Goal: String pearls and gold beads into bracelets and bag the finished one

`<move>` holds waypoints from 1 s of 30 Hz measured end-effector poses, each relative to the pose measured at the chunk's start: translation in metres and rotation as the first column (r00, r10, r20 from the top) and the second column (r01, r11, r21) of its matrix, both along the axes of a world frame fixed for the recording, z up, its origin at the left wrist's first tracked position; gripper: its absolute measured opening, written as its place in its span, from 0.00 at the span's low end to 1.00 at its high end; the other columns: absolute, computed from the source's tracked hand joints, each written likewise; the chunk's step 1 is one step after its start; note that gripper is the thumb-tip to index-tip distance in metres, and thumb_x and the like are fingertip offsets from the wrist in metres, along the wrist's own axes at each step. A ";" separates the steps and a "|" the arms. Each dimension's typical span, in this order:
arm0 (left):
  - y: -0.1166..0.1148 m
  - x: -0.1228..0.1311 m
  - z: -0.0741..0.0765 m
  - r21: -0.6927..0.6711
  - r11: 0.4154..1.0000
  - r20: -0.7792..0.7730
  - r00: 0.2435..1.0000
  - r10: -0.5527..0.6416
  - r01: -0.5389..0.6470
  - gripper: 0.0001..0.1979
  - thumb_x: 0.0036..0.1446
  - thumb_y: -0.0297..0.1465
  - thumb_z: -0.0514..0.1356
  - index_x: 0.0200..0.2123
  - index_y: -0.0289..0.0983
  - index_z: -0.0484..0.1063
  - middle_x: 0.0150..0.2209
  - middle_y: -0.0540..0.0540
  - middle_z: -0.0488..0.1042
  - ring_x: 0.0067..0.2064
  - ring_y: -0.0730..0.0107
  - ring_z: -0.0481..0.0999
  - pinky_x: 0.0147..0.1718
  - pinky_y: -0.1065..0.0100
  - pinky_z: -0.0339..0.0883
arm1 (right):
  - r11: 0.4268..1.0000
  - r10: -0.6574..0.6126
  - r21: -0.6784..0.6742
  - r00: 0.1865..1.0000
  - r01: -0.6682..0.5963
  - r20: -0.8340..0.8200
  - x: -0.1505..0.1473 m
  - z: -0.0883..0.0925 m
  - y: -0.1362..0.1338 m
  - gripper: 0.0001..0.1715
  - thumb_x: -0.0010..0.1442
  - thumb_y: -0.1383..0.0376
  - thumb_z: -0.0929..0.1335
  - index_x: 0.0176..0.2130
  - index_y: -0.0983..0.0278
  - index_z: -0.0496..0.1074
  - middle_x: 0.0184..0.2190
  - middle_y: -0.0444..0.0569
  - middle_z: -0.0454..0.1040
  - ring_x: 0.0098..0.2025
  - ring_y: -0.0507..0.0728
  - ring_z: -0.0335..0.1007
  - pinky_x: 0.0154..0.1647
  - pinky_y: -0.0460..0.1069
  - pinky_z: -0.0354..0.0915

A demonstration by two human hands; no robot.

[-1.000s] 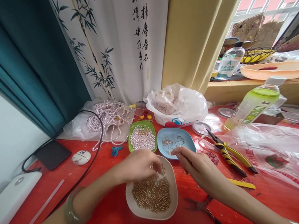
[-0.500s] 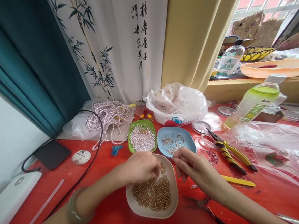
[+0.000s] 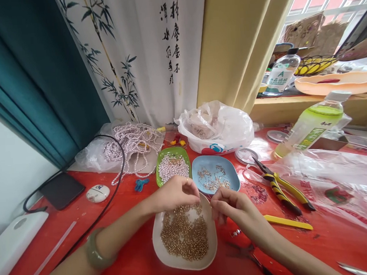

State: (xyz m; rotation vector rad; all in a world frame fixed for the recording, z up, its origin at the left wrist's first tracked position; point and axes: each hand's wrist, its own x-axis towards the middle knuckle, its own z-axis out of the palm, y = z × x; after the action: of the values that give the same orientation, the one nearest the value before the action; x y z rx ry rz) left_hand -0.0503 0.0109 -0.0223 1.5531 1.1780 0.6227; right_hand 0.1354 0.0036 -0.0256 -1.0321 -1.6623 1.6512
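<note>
My left hand [image 3: 178, 192] is over the far edge of a white dish [image 3: 159, 255] of small gold beads [image 3: 185, 237]. Its thumb and fingertips are pinched together, and whatever they hold is too small to make out. Just to the right, my right hand [image 3: 233, 205] is also pinched, at the dish's right rim. A faint thin line shows near its fingertips, too fine to name. Beyond my hands are a green dish [image 3: 158, 176] with pearly beads [image 3: 173, 167] and a blue dish [image 3: 231, 167] with small metal findings [image 3: 217, 182].
Yellow-and-black pliers [image 3: 281, 189], a yellow strip [image 3: 288, 222] and blurred dark pliers [image 3: 251, 255] lie at right. A drink bottle [image 3: 315, 123] stands behind. Strings of beads [image 3: 131, 145], a black cable [image 3: 119, 178], a phone [image 3: 62, 189] and a mouse [image 3: 98, 193] are at left.
My left hand has moved a little right and up from over the gold beads, closer to my right hand. My right hand has shifted slightly down, uncovering more of the blue dish.
</note>
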 end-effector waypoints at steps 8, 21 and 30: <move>0.001 0.005 -0.009 -0.194 0.977 0.311 0.939 0.147 -0.089 0.07 0.40 0.30 0.65 0.26 0.34 0.74 0.24 0.49 0.73 0.25 0.77 0.69 0.27 0.74 0.60 | 0.997 -0.071 0.041 0.997 0.071 0.000 0.000 0.002 -0.002 0.09 0.52 0.64 0.63 0.22 0.64 0.64 0.16 0.41 0.66 0.18 0.48 0.61 0.20 0.43 0.58; -0.007 0.016 -0.007 -0.230 0.963 0.428 0.875 0.227 -0.138 0.07 0.37 0.28 0.67 0.24 0.33 0.74 0.22 0.49 0.73 0.24 0.77 0.70 0.27 0.73 0.62 | 0.777 -0.250 0.629 0.935 0.039 0.251 0.002 -0.003 -0.011 0.10 0.55 0.66 0.60 0.24 0.64 0.63 0.14 0.39 0.59 0.16 0.48 0.55 0.19 0.43 0.54; -0.010 0.019 -0.006 -0.194 0.968 0.455 0.859 0.234 -0.161 0.07 0.38 0.26 0.66 0.23 0.33 0.71 0.23 0.50 0.73 0.26 0.76 0.70 0.29 0.73 0.62 | 0.565 -0.313 0.824 0.914 -0.040 0.259 0.004 -0.010 -0.014 0.09 0.56 0.69 0.60 0.27 0.65 0.66 0.15 0.41 0.65 0.16 0.48 0.57 0.18 0.43 0.55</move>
State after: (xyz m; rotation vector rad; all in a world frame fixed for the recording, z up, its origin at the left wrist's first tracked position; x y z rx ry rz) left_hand -0.0316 0.0012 -0.0286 1.0706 0.9827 0.9681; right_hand 0.1393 -0.0101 -0.0360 -0.9557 -2.1856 0.3894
